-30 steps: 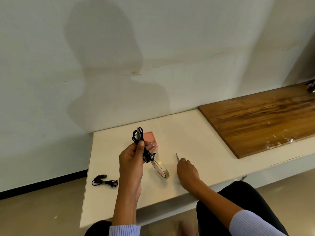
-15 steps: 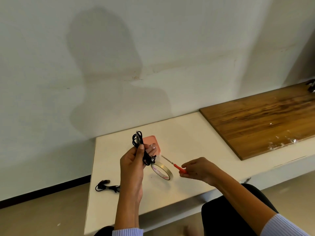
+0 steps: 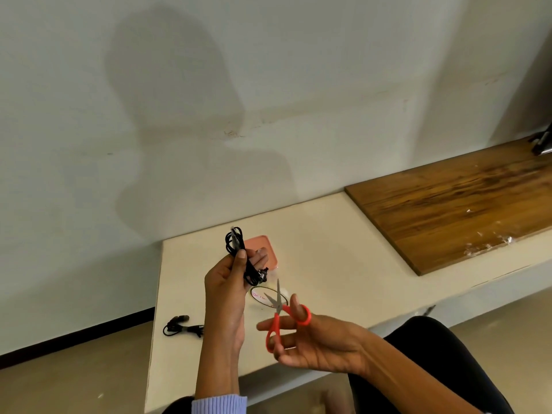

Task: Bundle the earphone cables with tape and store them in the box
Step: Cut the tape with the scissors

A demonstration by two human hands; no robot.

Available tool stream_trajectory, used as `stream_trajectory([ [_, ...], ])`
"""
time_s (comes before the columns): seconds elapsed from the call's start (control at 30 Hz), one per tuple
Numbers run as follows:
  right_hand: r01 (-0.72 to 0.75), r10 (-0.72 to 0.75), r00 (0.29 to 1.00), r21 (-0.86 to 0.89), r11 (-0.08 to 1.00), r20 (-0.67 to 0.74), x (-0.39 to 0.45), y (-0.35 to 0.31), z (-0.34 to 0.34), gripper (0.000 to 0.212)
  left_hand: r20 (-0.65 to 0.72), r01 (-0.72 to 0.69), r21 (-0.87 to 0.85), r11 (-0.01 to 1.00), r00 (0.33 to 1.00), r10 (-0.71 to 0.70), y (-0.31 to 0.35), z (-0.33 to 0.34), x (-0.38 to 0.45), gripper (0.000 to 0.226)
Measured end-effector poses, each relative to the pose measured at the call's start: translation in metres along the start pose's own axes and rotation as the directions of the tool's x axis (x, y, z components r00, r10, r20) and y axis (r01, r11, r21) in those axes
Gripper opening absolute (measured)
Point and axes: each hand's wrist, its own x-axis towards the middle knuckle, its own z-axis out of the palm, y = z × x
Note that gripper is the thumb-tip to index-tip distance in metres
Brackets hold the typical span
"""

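Left hand (image 3: 227,282): thumb and fingers pinch coiled black earphone cable (image 3: 239,252), raised above pink box (image 3: 263,249).
Right hand (image 3: 316,345): thumb through red scissors (image 3: 282,313), blades parted.
Table (image 3: 328,249): tape roll (image 3: 268,297); second cable bundle (image 3: 182,325) at left edge.

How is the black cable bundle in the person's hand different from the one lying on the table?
The held bundle is up in the air, gripped upright by the left hand; the table bundle lies flat near the table's left edge, untouched. The held bundle looks longer and tightly gathered; the table bundle spreads into a loose loop. Both are black coiled earphone cables.
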Motion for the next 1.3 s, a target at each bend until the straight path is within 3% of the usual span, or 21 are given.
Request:
stream_trajectory([
  [0.3,0.118,-0.120,0.992,0.047,0.992,0.048,0.025,-0.001,-0.003,0.078,0.017,-0.007,0.022,1.000,1.000,0.007,-0.003,0.005,-0.002,0.022],
  [0.73,0.205,-0.204,0.978,0.018,0.979,-0.031,0.031,-0.007,-0.016,0.071,0.041,0.013,0.001,1.000,0.999,-0.013,-0.006,0.006,-0.002,0.021],
  [0.97,0.221,-0.235,0.961,-0.109,0.969,-0.142,0.032,-0.009,-0.017,0.058,0.044,0.016,-0.022,1.000,0.999,-0.015,-0.007,0.007,-0.002,0.021],
  [1.3,0.232,-0.372,0.881,-0.418,0.879,-0.293,0.027,-0.010,-0.017,0.046,0.020,0.020,-0.045,0.999,1.000,-0.019,-0.008,0.008,0.001,0.021],
])
